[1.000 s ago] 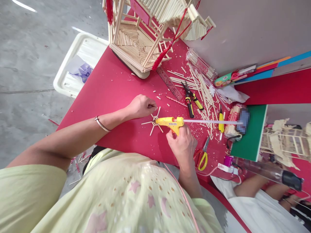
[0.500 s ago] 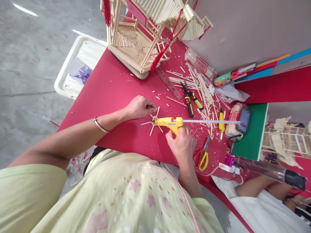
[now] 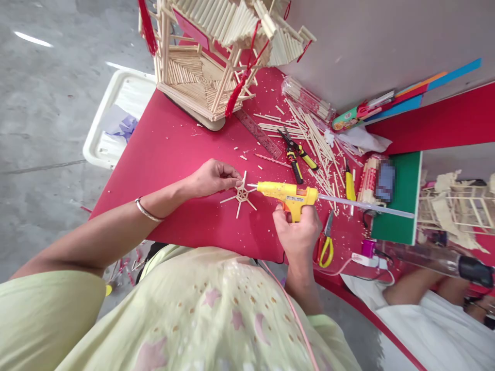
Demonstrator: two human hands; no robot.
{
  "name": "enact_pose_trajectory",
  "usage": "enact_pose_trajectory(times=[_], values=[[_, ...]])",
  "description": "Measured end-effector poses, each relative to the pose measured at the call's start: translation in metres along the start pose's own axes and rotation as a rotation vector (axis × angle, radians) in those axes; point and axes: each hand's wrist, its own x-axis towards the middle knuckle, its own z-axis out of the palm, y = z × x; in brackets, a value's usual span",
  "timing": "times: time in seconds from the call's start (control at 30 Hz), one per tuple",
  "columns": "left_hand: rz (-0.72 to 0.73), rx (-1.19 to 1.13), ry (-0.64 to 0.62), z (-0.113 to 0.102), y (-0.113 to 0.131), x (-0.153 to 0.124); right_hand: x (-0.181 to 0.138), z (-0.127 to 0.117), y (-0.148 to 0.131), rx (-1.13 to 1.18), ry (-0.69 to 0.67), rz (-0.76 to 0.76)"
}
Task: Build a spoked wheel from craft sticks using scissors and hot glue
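On the red table lies a small star-shaped stick frame (image 3: 242, 194), with spokes around a little inner ring. My left hand (image 3: 216, 178) is closed in a pinch at its upper left side, next to the top spoke; what sits between the fingertips is hidden. A yellow glue gun (image 3: 288, 194) is gripped in my right hand (image 3: 297, 229), its nozzle pointing left just beside the frame's right side. A long clear glue stick (image 3: 363, 205) sticks out of the gun's back.
A stick-built pavilion (image 3: 201, 77) with red tassels stands at the back. Pliers (image 3: 297, 154), loose sticks (image 3: 315, 139), a ruler (image 3: 259, 134), a yellow-handled cutter (image 3: 350, 184) and scissors (image 3: 327, 245) lie to the right. A pink cord (image 3: 288, 304) crosses my front. Another person (image 3: 417, 309) sits at the right.
My right hand has drawn the glue gun to the right, its nozzle moving off the frame's middle. My left fingertips have come down to the frame's upper left. The view has shifted slightly.
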Motion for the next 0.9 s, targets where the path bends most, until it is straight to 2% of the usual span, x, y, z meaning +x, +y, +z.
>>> enact_pose_trajectory(times=[0.23,0.9], values=[[0.004,-0.069,-0.071,0.0023,0.0024,-0.0016,0.0041,0.0023,-0.0047,0.018,-0.045,0.039],[0.016,-0.061,-0.081,0.0027,0.006,-0.0017,0.0037,0.0037,-0.004,-0.019,-0.053,0.009]])
